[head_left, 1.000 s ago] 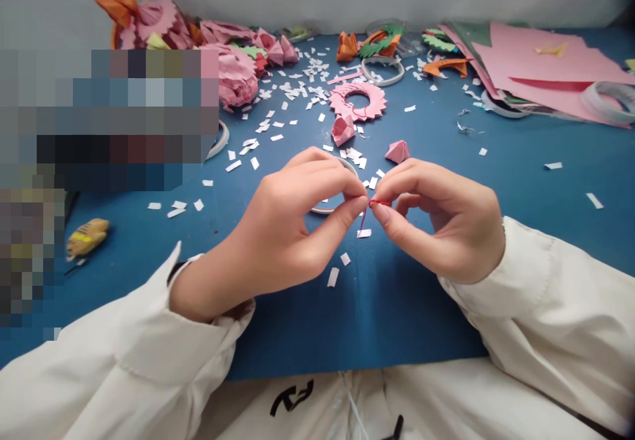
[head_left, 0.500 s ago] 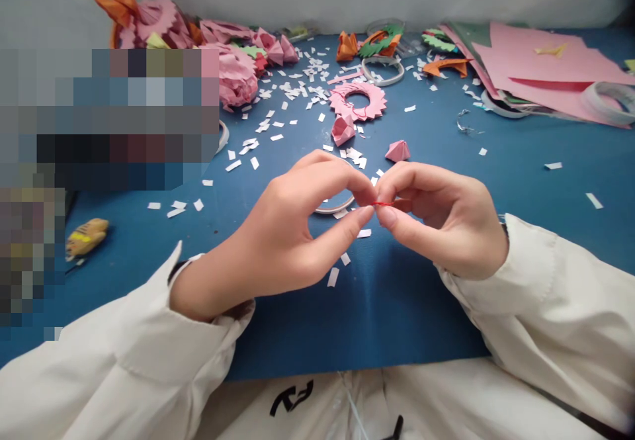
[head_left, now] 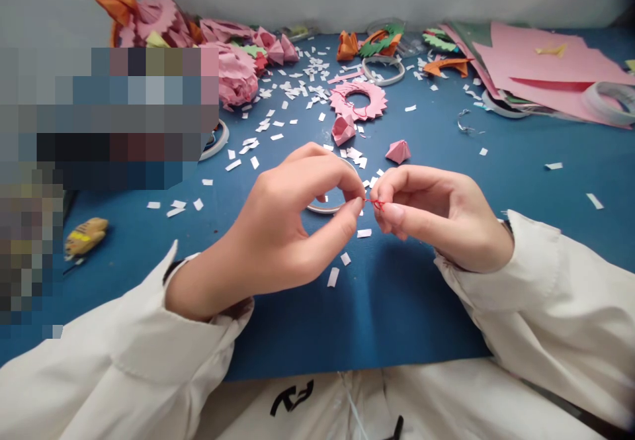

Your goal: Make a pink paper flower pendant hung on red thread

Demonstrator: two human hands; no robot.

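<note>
My left hand (head_left: 288,221) and my right hand (head_left: 436,212) meet above the middle of the blue table (head_left: 387,294). Both pinch a thin red thread (head_left: 376,203) between thumb and forefinger, and the fingertips nearly touch. Only a short twisted piece of the thread shows between them. A roll of clear tape (head_left: 327,205) lies on the table just behind my left fingers, partly hidden by them. Two small folded pink paper pieces (head_left: 343,129) (head_left: 398,151) lie a little farther back.
Many white paper scraps (head_left: 297,92) litter the table. A pink paper ring (head_left: 358,100), a heap of pink and orange folded pieces (head_left: 233,73), pink paper sheets (head_left: 540,63) and tape rolls (head_left: 381,69) sit at the back. A yellow object (head_left: 86,237) lies at the left.
The hanging end of the red thread is gone from view; only a short twisted bit shows between the fingertips. Both hands stayed in place, with the right wrist slightly lower.
</note>
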